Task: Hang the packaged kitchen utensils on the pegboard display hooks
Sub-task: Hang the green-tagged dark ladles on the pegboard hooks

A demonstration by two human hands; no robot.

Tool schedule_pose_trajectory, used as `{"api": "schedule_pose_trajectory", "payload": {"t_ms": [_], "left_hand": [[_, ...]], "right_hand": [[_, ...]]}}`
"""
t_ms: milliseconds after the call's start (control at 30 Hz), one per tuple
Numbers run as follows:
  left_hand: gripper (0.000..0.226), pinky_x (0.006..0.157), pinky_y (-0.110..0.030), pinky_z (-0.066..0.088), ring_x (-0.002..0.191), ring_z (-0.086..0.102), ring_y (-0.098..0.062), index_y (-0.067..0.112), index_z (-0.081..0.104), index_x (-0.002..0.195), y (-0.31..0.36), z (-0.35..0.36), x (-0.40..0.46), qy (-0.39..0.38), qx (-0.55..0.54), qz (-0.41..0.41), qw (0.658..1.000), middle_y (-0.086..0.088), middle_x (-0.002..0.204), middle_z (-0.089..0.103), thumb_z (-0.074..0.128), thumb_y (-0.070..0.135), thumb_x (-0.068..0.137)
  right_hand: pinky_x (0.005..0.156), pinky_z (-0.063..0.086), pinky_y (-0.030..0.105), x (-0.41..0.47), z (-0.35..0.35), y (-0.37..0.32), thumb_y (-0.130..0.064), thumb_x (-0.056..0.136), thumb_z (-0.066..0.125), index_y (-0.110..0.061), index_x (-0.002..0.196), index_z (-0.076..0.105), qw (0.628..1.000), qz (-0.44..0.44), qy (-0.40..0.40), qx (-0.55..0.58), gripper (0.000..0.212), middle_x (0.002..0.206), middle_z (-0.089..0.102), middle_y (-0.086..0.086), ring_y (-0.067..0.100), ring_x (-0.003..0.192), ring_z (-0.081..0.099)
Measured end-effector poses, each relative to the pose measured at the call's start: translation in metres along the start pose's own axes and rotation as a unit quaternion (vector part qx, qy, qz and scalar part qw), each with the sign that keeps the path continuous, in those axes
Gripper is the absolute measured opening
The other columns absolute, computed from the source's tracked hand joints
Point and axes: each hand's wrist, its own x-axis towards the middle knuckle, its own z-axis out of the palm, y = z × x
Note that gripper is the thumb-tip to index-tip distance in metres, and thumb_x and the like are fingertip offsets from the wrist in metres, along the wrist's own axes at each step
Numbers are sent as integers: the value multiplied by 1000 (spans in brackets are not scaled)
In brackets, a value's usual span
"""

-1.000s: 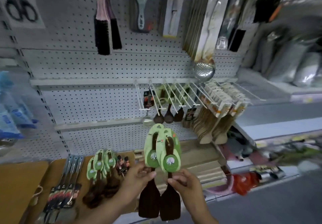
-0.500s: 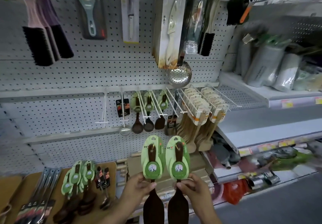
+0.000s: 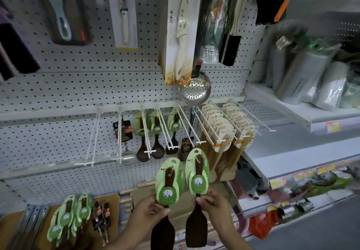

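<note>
Your left hand [image 3: 150,209] and right hand [image 3: 212,204] each pinch a carded spatula [image 3: 169,183] at the neck. Light, stiff wood, floppy card: guide the top hole toward the hooks [image 3: 171,133] at 12 o'clock.

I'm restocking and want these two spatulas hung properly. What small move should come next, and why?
Probably raise the right hand and thread its spatula onto the hook where a matching spatula already hangs. Each hand grips one spatula below the hooks; the right one's card hole sits higher and nearer that hook.

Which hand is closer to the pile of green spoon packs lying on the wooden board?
Left. The left hand is just right of the green pile; the right hand is further right, beyond it.
</note>
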Motion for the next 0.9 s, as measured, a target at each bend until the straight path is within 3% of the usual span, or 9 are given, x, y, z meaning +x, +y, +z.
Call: {"api": "schedule_pose_trajectory", "payload": {"t_ms": [200, 333, 433, 533, 667, 700, 800, 900], "left_hand": [[32, 75, -13, 52, 73, 65, -4, 36, 77, 91, 2, 7, 6, -13, 9, -2, 1000, 13, 87, 76, 83, 8, 77], [45, 84, -21, 50, 85, 65, -11, 51, 74, 94, 1, 17, 12, -8, -23, -41, 999, 3, 91, 78, 93, 50, 54], [40, 88, -18, 51, 88, 70, -13, 57, 72, 93, 1, 31, 16, 12, -23, -51, 998, 4, 90, 79, 92, 41, 63], [66, 86, -16, 49, 85, 71, -10, 54, 72, 98, 3, 45, 20, 43, -52, -50, 996, 4, 85, 78, 89, 71, 37], [66, 73, -12, 46, 75, 67, -4, 54, 74, 88, 11, 61, 27, 86, -76, -50, 992, 0, 72, 75, 89, 72, 26], [69, 74, -12, 46, 76, 68, -5, 52, 75, 88, 12, 63, 29, 93, -88, -53, 990, -3, 73, 75, 87, 75, 24], [66, 79, -14, 48, 81, 72, -11, 59, 71, 89, 14, 71, 31, 124, -95, -60, 986, -7, 78, 77, 88, 75, 26], [62, 90, -24, 51, 89, 73, -21, 53, 76, 89, 25, 77, 23, 149, -147, -30, 977, -7, 91, 78, 95, 60, 30]], "right_hand": [[70, 57, 28, 30, -6, 6, 10, 82, 69, 14, 90, 67, 1000, 7, -24, -19, 9, 75, 74, 8, 24, 79, 72], [74, 57, 32, 52, -10, 8, 12, 82, 68, 11, 93, 63, 999, 9, -38, -25, 12, 73, 74, 13, 26, 79, 71], [69, 57, 27, 67, -11, 5, 16, 82, 65, 6, 89, 62, 997, 14, -71, -22, 13, 68, 73, 13, 18, 72, 72], [62, 55, 21, 86, -12, 2, 18, 82, 63, 2, 89, 60, 995, 21, -99, -22, 18, 63, 72, 8, 14, 64, 70], [62, 56, 26, 118, -9, -5, 15, 80, 66, -2, 84, 63, 992, 7, -121, -35, 17, 66, 72, 8, 19, 67, 67], [64, 56, 29, 125, -6, -9, 7, 79, 71, 0, 85, 63, 991, 0, -128, -31, 13, 69, 73, 9, 19, 69, 68], [74, 52, 38, 157, 1, -8, -18, 73, 75, 6, 93, 59, 988, 10, -146, -41, 36, 83, 70, 26, 29, 80, 68], [75, 52, 35, 187, 11, -5, 0, 85, 69, 15, 94, 54, 987, 6, -151, -51, 23, 78, 67, 27, 30, 78, 66]]}}
